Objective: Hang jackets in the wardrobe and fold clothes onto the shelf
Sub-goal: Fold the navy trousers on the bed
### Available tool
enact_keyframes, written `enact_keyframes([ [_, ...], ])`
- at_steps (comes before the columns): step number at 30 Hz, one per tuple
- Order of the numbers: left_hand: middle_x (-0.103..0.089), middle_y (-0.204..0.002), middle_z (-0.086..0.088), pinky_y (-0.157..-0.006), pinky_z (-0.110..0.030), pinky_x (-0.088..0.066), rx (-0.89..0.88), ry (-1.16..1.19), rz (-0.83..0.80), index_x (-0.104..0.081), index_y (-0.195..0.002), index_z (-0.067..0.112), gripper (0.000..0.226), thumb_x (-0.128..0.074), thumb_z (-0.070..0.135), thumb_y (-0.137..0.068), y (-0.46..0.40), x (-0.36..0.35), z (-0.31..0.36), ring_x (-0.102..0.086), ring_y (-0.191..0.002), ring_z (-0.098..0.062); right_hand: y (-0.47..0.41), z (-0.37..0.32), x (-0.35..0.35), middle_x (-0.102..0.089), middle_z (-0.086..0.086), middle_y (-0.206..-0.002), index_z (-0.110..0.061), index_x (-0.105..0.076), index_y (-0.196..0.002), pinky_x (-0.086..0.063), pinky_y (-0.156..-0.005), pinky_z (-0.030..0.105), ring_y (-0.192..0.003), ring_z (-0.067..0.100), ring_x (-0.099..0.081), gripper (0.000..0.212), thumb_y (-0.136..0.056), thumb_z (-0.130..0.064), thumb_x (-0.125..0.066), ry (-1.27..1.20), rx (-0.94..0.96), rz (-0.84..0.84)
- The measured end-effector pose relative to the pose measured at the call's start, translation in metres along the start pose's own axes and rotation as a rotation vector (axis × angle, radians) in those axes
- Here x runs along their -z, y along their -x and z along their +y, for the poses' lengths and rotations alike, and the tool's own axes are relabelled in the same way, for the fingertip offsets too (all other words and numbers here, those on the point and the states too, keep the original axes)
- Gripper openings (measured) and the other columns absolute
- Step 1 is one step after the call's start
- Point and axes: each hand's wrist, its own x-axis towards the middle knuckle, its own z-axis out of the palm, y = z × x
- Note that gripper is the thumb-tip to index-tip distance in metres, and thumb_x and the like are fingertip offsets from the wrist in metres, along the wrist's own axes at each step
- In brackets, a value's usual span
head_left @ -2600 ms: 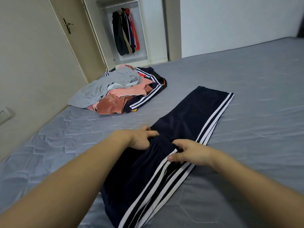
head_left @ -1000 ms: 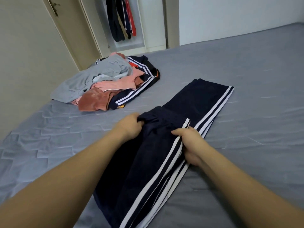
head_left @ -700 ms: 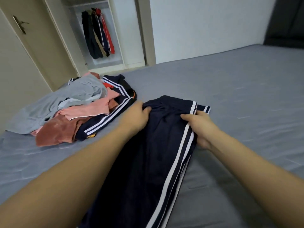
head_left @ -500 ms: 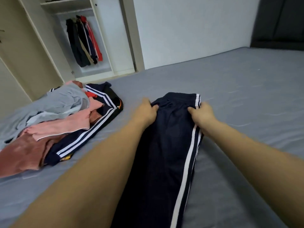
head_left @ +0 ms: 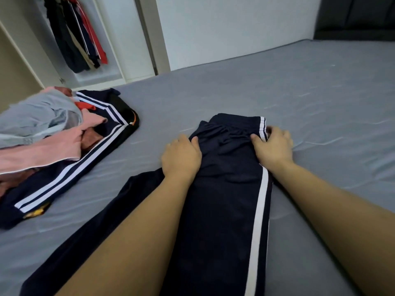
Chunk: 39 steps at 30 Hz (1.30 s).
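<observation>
Navy track pants (head_left: 226, 189) with a white side stripe lie folded lengthwise and doubled over on the grey bed (head_left: 310, 107). My left hand (head_left: 181, 157) holds the fold's left edge, thumb on top of the cloth. At the right edge by the stripe, my right hand (head_left: 272, 146) pinches the fabric, thumb on top and fingers curled round the side. A pile of clothes (head_left: 49, 133) sits at the left: grey, pink and rust pieces on a navy striped jacket (head_left: 85, 163). Several jackets (head_left: 77, 33) hang in the open wardrobe (head_left: 111, 67) at the top left.
A white wall (head_left: 235, 28) stands behind the bed. The dark headboard (head_left: 359, 16) is at the top right. The beige door and wall edge (head_left: 12, 77) sit at the far left. Bare grey sheet spreads to the right of the pants.
Both hands carried the near part of the pants forward over the leg ends, doubling them over. The hands have come down on the fold's far end. My view turned right.
</observation>
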Motion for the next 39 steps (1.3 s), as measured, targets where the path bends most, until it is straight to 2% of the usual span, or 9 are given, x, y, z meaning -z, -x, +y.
enact_keyframes([
  [3,-0.059,-0.117,-0.015,-0.083,-0.041,-0.043,0.04,0.086,-0.092,-0.057,-0.113,0.004,0.056,-0.035,0.052,-0.097,-0.001,0.004,-0.004,-0.053,-0.106,-0.034,0.004,-0.002,0.006,-0.037,0.013,-0.144,-0.007,-0.033,-0.145,-0.032,-0.108,0.032,-0.129,0.029,-0.042,0.076,-0.085,-0.037,-0.068,-0.18,-0.067,0.021],
  [7,-0.056,-0.111,-0.015,-0.083,-0.039,-0.042,0.01,0.099,-0.212,-0.06,-0.102,0.007,0.044,-0.042,0.045,-0.093,0.0,0.022,-0.011,-0.052,-0.104,-0.034,0.007,0.001,0.011,-0.064,-0.001,-0.114,-0.009,-0.056,-0.128,-0.037,-0.077,0.015,-0.093,0.01,-0.056,0.046,-0.086,-0.024,-0.067,-0.275,-0.046,-0.022],
  [12,-0.057,-0.072,-0.005,-0.053,-0.029,-0.032,-0.048,0.192,-0.341,-0.051,-0.066,0.012,0.031,-0.046,0.032,-0.09,-0.002,0.044,0.003,-0.054,-0.07,-0.022,0.007,0.0,0.013,-0.067,0.002,-0.114,-0.007,-0.06,-0.126,-0.051,-0.093,0.03,-0.099,0.015,-0.064,0.04,-0.088,-0.013,-0.066,-0.527,-0.126,-0.078],
  [21,-0.059,-0.079,-0.005,-0.065,-0.032,-0.043,0.165,0.14,-0.334,-0.056,-0.08,0.012,0.02,-0.044,0.026,-0.087,0.004,0.044,-0.017,-0.056,-0.073,-0.025,0.004,-0.018,0.007,-0.068,0.007,-0.099,-0.008,-0.064,-0.105,-0.054,-0.083,0.039,-0.089,0.025,-0.066,0.022,-0.084,-0.007,-0.062,-0.432,-0.093,-0.155],
  [24,-0.06,-0.081,-0.004,-0.066,-0.034,-0.041,0.149,0.072,-0.238,-0.054,-0.08,0.012,0.032,-0.038,0.038,-0.092,0.014,0.042,-0.021,-0.056,-0.073,-0.025,0.002,-0.024,0.009,-0.06,0.002,-0.107,-0.009,-0.05,-0.126,-0.055,-0.087,0.04,-0.094,0.022,-0.065,0.046,-0.084,-0.01,-0.067,-0.597,-0.248,-0.22],
  [27,-0.057,-0.087,-0.005,-0.074,-0.035,-0.043,0.111,-0.019,-0.296,-0.055,-0.087,0.011,0.046,-0.031,0.05,-0.096,0.018,0.044,-0.017,-0.056,-0.081,-0.028,0.004,-0.031,0.016,-0.068,0.019,-0.102,-0.003,-0.056,-0.11,-0.059,-0.077,0.048,-0.087,0.032,-0.069,0.028,-0.085,-0.013,-0.064,-0.654,-0.379,-0.361],
  [30,-0.065,-0.098,-0.011,-0.072,-0.034,-0.047,0.211,0.176,-0.347,-0.062,-0.089,0.007,0.05,-0.04,0.051,-0.095,0.014,0.057,-0.024,-0.059,-0.082,-0.026,0.012,-0.031,0.014,-0.071,0.02,-0.096,-0.003,-0.061,-0.108,-0.061,-0.063,0.043,-0.076,0.03,-0.072,0.023,-0.088,-0.012,-0.063,-0.717,-0.452,-0.515],
  [34,-0.059,-0.126,-0.016,-0.08,-0.032,-0.041,0.238,0.038,-0.423,-0.055,-0.125,0.002,0.089,-0.041,0.079,-0.081,0.029,0.074,-0.053,-0.058,-0.11,-0.033,0.03,-0.026,0.002,-0.067,0.022,-0.105,-0.005,-0.057,-0.104,-0.057,-0.081,0.05,-0.089,0.034,-0.069,0.018,-0.09,-0.012,-0.064,-0.729,-0.388,-0.424],
  [39,-0.059,-0.132,-0.012,-0.086,-0.033,-0.04,0.276,-0.067,-0.603,-0.06,-0.127,0.011,0.117,-0.03,0.1,-0.058,0.058,0.099,-0.075,-0.058,-0.114,-0.03,0.05,-0.033,0.017,-0.065,0.017,-0.11,-0.006,-0.05,-0.115,-0.056,-0.085,0.046,-0.094,0.03,-0.068,0.042,-0.082,-0.016,-0.074,-0.74,-0.369,-0.359],
])
